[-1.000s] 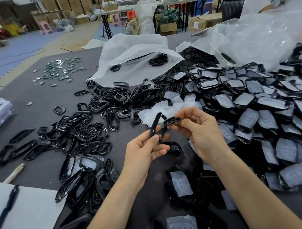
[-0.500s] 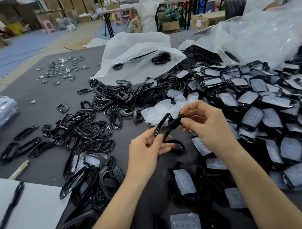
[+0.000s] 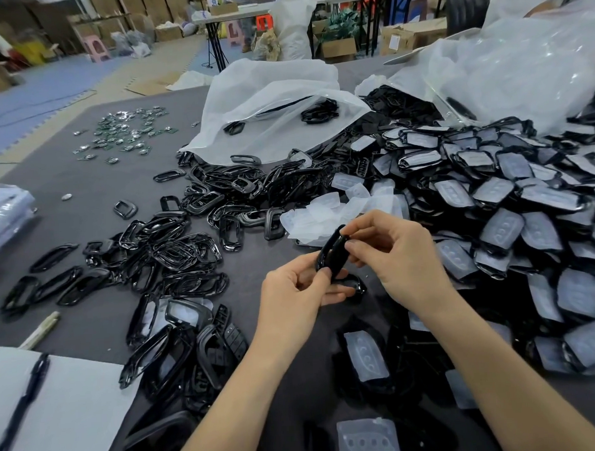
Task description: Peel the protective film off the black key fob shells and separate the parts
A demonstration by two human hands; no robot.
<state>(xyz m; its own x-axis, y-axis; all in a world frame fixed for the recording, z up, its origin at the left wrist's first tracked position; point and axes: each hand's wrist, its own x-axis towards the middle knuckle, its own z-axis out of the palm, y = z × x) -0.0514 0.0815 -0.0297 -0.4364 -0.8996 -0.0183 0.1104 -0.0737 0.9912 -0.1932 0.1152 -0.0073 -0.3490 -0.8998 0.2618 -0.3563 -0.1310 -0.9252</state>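
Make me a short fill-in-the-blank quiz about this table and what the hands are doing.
The left hand and the right hand together grip one ____ key fob shell.
The pen lies on a sheet of ____ paper.
The green circuit boards lie scattered on the far ____ side of the table.
Missing words: black; white; left.

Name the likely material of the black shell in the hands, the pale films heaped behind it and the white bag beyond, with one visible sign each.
Black shell: probably hard moulded plastic, glossy; bright highlights run along its rim. Pale films: seemingly thin soft plastic, milky and translucent. White bag: thin plastic sheet, likely; it creases, and dark parts show through.
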